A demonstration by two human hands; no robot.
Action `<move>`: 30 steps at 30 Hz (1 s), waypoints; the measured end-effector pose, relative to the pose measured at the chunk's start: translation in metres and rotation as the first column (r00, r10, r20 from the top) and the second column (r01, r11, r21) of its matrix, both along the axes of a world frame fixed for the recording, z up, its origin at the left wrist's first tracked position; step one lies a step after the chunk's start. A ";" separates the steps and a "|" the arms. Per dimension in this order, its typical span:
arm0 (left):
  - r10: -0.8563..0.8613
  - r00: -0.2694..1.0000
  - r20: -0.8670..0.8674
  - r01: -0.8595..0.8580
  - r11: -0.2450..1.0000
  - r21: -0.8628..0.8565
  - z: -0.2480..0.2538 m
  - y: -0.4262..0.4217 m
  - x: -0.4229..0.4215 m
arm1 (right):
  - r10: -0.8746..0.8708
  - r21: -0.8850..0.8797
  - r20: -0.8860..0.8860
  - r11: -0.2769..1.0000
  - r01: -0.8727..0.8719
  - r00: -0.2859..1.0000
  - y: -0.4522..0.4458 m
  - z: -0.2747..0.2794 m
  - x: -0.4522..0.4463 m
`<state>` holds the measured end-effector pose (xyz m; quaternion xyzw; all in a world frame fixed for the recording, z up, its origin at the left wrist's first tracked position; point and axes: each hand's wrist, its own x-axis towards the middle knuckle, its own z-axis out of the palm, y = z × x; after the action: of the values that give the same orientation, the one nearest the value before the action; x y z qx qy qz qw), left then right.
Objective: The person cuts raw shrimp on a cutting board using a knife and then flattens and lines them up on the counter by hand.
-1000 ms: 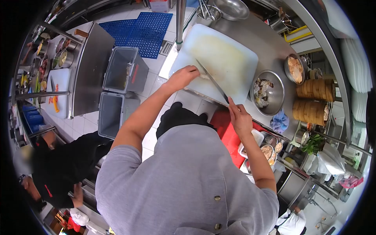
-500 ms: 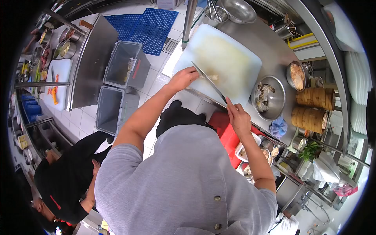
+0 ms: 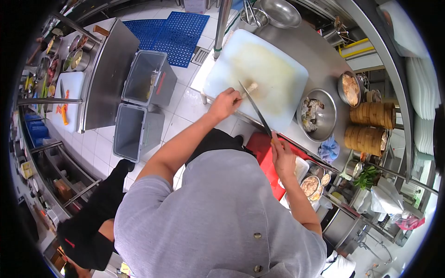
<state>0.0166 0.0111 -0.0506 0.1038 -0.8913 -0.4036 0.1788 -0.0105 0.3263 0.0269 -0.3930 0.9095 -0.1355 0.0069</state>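
Observation:
My right hand grips the dark handle of a long kitchen knife. The blade slants over the near part of a white cutting board, its tip pointing up and left. Just beyond the blade, a small pale piece of food lies on the board. My left hand is closed at the board's near edge, left of the blade. Its fingertips are pressed together, and whatever they pinch is too small to make out.
Right of the board stands a steel bowl with grey and pale food pieces, beside a blue cloth. Bamboo steamers and a smaller food bowl are farther right. Grey bins stand left; a person in black bends at lower left.
My left hand has drawn right and closer to me. The knife and right hand have shifted slightly toward me, and the pale piece now shows beyond the blade. The person in black has moved lower.

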 end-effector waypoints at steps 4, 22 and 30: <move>0.086 0.996 -0.009 -0.083 0.975 0.208 0.000 0.031 -0.007 | -0.111 0.012 -0.015 0.994 0.111 0.994 0.007 -0.012 0.019; 0.063 0.998 0.009 -0.063 0.990 0.128 0.001 0.040 -0.016 | -0.093 -0.058 -0.054 0.994 0.089 0.994 -0.022 -0.029 0.006; 0.063 0.997 -0.048 -0.060 0.996 0.066 0.002 0.037 -0.012 | -0.181 -0.142 -0.033 0.974 0.174 0.983 -0.054 -0.015 -0.006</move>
<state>0.0044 0.0479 -0.0482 0.1270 -0.8694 -0.4290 0.2099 -0.0169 0.2720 0.0120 -0.3127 0.9292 -0.1896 -0.0534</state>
